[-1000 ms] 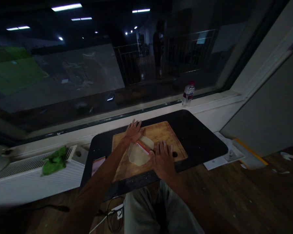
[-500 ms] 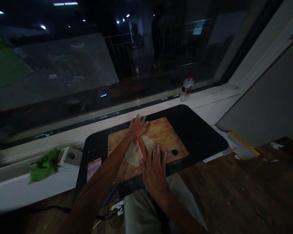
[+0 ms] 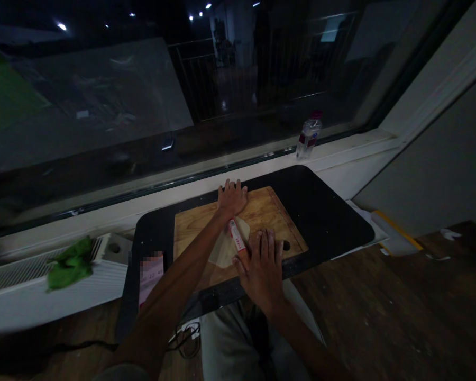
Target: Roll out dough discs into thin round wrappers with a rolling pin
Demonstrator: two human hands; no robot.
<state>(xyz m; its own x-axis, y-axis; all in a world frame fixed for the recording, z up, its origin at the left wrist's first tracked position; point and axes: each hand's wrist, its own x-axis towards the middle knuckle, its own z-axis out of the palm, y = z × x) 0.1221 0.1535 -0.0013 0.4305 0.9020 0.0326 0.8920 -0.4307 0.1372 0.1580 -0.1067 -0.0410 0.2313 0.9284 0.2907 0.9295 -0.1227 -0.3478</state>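
A wooden rolling pin [image 3: 237,236] with a red and white label lies slantwise across a flat, pale sheet of dough [image 3: 220,253]. The dough rests on a wooden cutting board [image 3: 192,228] with a hole near its right corner. My left hand [image 3: 232,199] presses on the far end of the pin, fingers stretched out and apart. On the near end lies my right hand [image 3: 262,272], its palm down and fingers extended, with pale residue on the fingertips. My left forearm hides part of the board and dough.
The board sits on a black table [image 3: 321,209] below a dark window. A phone [image 3: 150,278] lies at its left. A plastic bottle [image 3: 308,138] stands on the sill. A green cloth [image 3: 70,264] drapes over the white radiator [image 3: 103,288]. Cables [image 3: 187,341] lie on the floor.
Both hands have shifted to the right over the board along with the rolling pin. The pin has turned about its axis, so its label now faces up. The view has moved slightly.
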